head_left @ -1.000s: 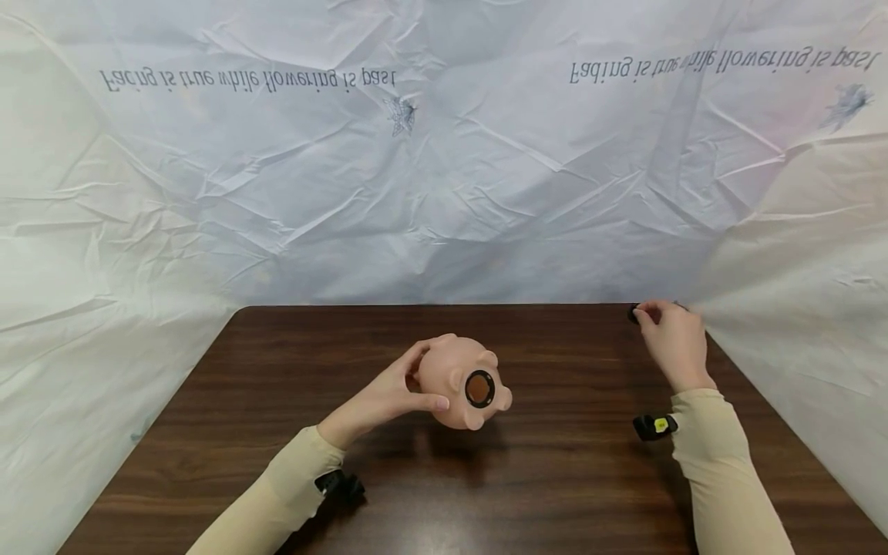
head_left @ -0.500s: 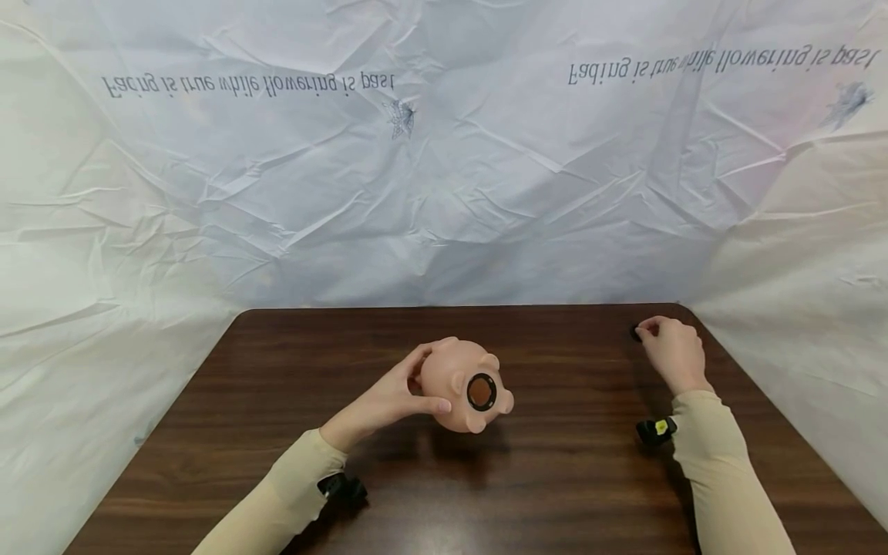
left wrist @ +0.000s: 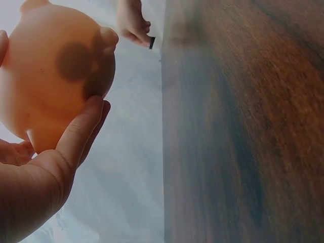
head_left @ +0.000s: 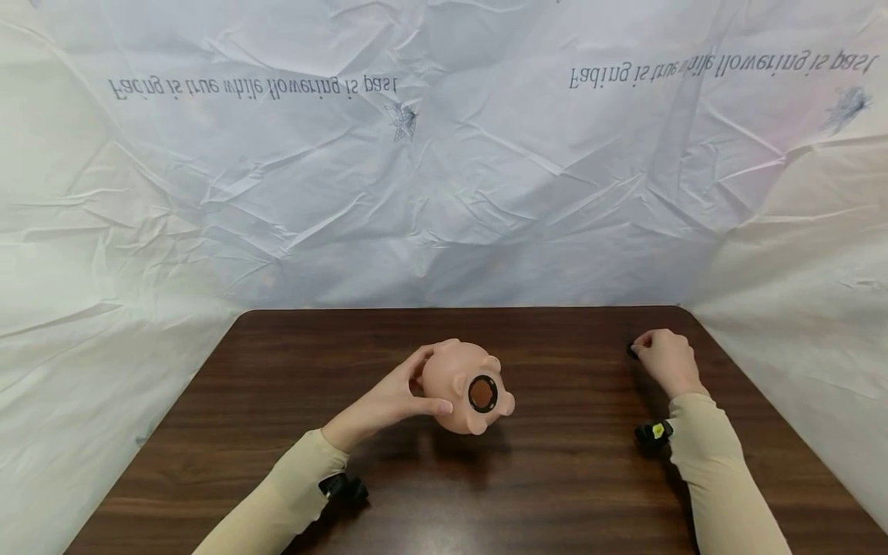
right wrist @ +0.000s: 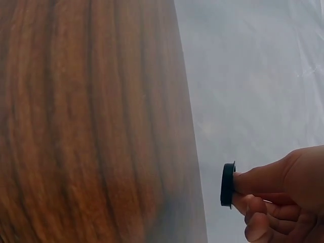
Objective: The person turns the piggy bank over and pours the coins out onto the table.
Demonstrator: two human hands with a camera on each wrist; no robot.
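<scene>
My left hand (head_left: 388, 402) grips a pink piggy bank (head_left: 447, 379) above the middle of the table, thumb in front and fingers behind. The bank is tipped so that its belly with stubby feet faces right and toward me. A round hole rimmed in black (head_left: 472, 405) opens in that belly. Dark round patches show through the translucent wall of the bank (left wrist: 45, 66) in the left wrist view; what they are I cannot tell. Over the table's right side, my right hand (head_left: 669, 362) pinches a small black round plug (right wrist: 227, 185) between thumb and fingers, apart from the bank.
A dark wood-grain table (head_left: 555, 478) spreads under both hands. White wrinkled sheeting (head_left: 416, 193) with printed words hangs behind it and along both sides. Black cameras sit at the left wrist (head_left: 343, 489) and the right wrist (head_left: 652, 435).
My right hand has come back from the table's far right edge toward me, carrying the black plug. The left hand and the piggy bank have hardly moved.
</scene>
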